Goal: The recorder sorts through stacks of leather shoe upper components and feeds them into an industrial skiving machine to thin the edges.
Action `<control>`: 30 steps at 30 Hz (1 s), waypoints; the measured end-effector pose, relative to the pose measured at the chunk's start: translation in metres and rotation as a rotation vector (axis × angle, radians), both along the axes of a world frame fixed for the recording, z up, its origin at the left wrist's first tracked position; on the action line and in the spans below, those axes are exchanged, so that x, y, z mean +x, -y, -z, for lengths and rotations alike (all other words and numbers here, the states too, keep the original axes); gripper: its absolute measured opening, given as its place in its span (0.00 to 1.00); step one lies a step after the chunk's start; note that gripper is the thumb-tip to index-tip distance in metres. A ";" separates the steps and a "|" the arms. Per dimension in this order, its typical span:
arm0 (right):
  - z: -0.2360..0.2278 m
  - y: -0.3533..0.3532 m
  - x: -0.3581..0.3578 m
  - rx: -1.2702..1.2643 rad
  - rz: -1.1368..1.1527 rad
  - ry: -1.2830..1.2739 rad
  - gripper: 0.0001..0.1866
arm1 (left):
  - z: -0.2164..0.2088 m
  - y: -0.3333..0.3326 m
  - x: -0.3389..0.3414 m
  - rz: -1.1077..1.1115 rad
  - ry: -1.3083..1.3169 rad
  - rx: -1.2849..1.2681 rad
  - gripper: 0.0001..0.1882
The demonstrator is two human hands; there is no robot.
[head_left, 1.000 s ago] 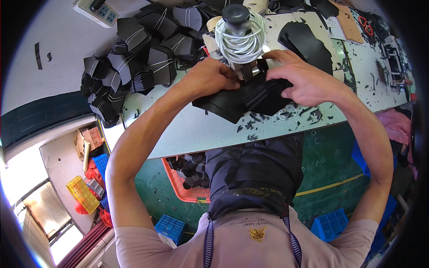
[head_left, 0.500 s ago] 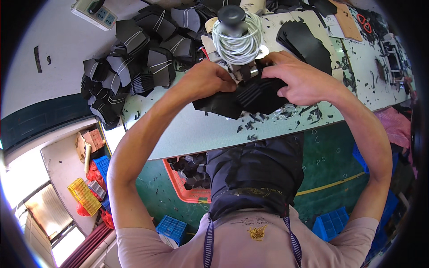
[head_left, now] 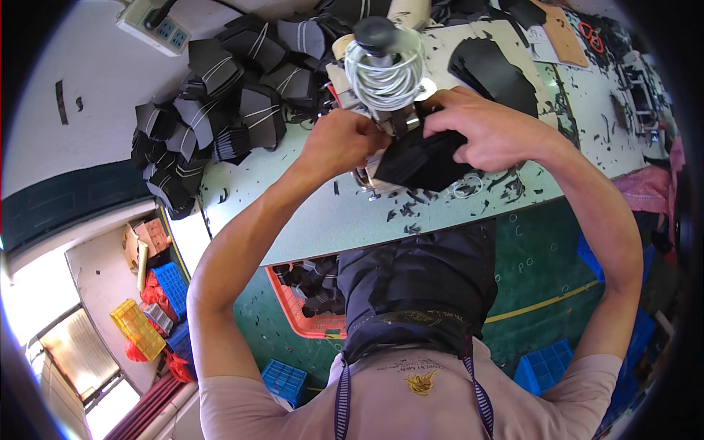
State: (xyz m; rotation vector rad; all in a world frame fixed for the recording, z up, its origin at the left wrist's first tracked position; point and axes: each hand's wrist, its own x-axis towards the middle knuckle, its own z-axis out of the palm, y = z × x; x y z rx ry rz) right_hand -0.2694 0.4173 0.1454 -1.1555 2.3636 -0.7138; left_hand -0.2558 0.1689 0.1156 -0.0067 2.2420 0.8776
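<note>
A stack of black sheet pieces (head_left: 422, 163) lies fanned at the front of a small bench machine (head_left: 400, 121). My right hand (head_left: 488, 133) grips the stack from its right side, thumb in front and fingers reaching behind. On the other side of the machine, my left hand (head_left: 339, 141) is closed, its fingertips pinched close to the working part. What those fingertips hold is hidden. Coiled white cord (head_left: 385, 75) sits on top of the machine below a black knob (head_left: 375, 35). Metal fittings (head_left: 370, 183) show beneath my left hand.
Banded bundles of black pieces (head_left: 249, 103) are heaped at the back left of the table (head_left: 286, 220). Another black stack (head_left: 495, 73) lies right of the machine. Scraps (head_left: 506, 183) litter the surface. An orange basket (head_left: 301, 326) stands under the table.
The black piece below my left hand is gone from there, exposing metal fittings. My left hand has lowered slightly, while my right hand keeps hold of the stack.
</note>
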 end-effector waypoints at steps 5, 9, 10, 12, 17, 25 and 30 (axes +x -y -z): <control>-0.017 -0.012 0.027 0.152 0.150 0.128 0.27 | 0.010 0.028 0.031 -0.205 0.180 0.296 0.18; -0.027 -0.040 0.058 -0.125 0.023 -0.189 0.21 | 0.006 -0.003 0.065 -0.322 0.666 0.895 0.29; -0.027 -0.044 0.065 -0.270 -0.028 -0.259 0.21 | 0.004 -0.021 0.072 -0.369 0.742 1.084 0.29; -0.026 -0.039 0.074 -0.276 -0.018 -0.244 0.25 | -0.001 -0.046 0.077 -0.350 0.744 1.257 0.29; -0.026 -0.062 0.074 -0.691 0.823 0.455 0.29 | -0.006 -0.097 0.063 -0.527 0.437 1.294 0.25; -0.013 -0.085 0.005 -0.574 0.881 0.535 0.24 | -0.023 -0.142 0.037 -0.658 0.246 1.096 0.25; 0.003 -0.084 -0.027 0.004 0.891 0.158 0.27 | -0.017 -0.153 0.003 -0.809 0.304 1.128 0.23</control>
